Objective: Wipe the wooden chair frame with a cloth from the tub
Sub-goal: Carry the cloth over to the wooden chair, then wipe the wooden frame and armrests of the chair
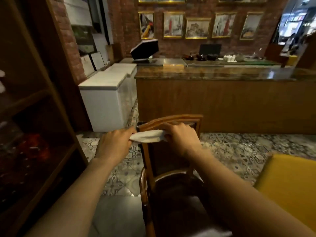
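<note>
Head view, looking forward and down: my left hand (pixel 113 145) and my right hand (pixel 179 136) each close a grip on one end of a pale cloth (pixel 147 136), pulled fairly taut between them. The cloth lies just below the curved top rail of the wooden chair frame (pixel 172 119), at the left corner of the backrest; whether it presses on the wood or hangs just clear of it, I cannot tell. The tub is not in view.

The step in hand, as I judge it, is wiping the top of the backrest. To do it well I should keep the cloth flat against the rail, follow its curve from corner to corner, then work down the left upright (pixel 145 158) and the bentwood arm (pixel 142 187).

Surroundings: dark seat (pixel 177 199) directly below me; wooden shelf unit (pixel 51 103) close at left; yellow cushion (pixel 290 189) at right; white chest freezer (pixel 106 100) and long wooden bench (pixel 222 103) beyond, on a patterned tile floor (pixel 239 149). The shelf unit may crowd my left elbow; the seat keeps me at arm's length from the rail.
</note>
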A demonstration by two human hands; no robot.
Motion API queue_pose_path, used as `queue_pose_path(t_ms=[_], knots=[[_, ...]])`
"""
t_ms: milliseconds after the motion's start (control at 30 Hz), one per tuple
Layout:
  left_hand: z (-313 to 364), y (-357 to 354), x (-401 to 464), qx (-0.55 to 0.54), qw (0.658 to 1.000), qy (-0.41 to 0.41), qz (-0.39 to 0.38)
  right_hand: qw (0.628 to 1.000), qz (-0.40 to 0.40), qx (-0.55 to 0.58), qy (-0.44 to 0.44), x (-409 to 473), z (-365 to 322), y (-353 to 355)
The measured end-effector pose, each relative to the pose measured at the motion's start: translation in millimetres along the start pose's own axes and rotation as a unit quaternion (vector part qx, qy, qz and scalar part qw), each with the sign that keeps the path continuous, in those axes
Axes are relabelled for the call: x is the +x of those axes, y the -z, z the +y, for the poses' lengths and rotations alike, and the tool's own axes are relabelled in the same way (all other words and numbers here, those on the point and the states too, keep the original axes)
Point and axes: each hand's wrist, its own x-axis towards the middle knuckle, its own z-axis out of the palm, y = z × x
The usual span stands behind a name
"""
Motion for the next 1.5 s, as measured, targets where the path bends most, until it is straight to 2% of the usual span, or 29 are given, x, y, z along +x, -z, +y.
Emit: queue_pose_path(t_ms=[267,600,767,867,1033,1133,1300,1500], knots=[[-35,-100,-52,-0.038,0.996,0.000,-0.082,0.999,-0.034,-0.007,-0.038,-36,-8,-119],[-37,-253,-159,-0.090,0.978,0.025,-0.188,0.987,-0.143,0.004,-0.068,-127,-1,-276],[-31,-327,-225,-0.113,0.956,0.041,-0.268,0.972,-0.216,0.042,-0.077,-185,4,-350],[-24,-360,-255,-0.142,0.942,0.053,-0.299,0.960,-0.267,0.066,-0.051,-213,8,-387],[-19,-379,-272,-0.183,0.923,0.054,-0.335,0.927,-0.365,0.076,0.035,-236,13,-415],[-25,-380,-270,-0.226,0.913,0.051,-0.336,0.929,-0.362,0.064,0.050,-244,9,-421],[-26,-399,-242,-0.205,0.946,0.005,-0.252,0.933,-0.347,0.080,0.059,-249,3,-418],[-11,-434,-229,-0.182,0.941,-0.042,-0.283,0.903,-0.400,0.119,0.104,-279,10,-396]])
